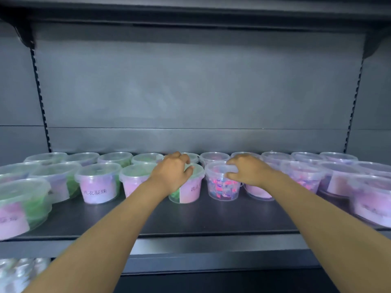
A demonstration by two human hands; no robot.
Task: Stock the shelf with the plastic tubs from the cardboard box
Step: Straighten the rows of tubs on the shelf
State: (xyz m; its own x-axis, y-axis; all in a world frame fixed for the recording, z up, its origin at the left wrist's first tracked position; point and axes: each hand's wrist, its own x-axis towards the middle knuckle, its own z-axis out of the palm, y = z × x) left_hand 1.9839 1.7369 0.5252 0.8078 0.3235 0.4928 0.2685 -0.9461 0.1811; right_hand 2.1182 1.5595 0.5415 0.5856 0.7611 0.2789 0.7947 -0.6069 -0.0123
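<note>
Clear plastic tubs with lids stand in rows on a dark shelf (190,218). My left hand (172,173) grips the lid of a tub with green contents and a pink label (190,192) in the second row. My right hand (246,171) grips the rim of a tub with pink and blue pods (222,187) right beside it. Both tubs rest on the shelf, close together. The cardboard box is not in view.
Green-filled tubs (98,182) fill the left side, purple-filled tubs (338,180) the right, with a back row (213,157) behind. Bare shelf lies in front of the two held tubs. A shelf board (190,11) hangs above. More tubs (19,273) sit on the lower shelf, bottom left.
</note>
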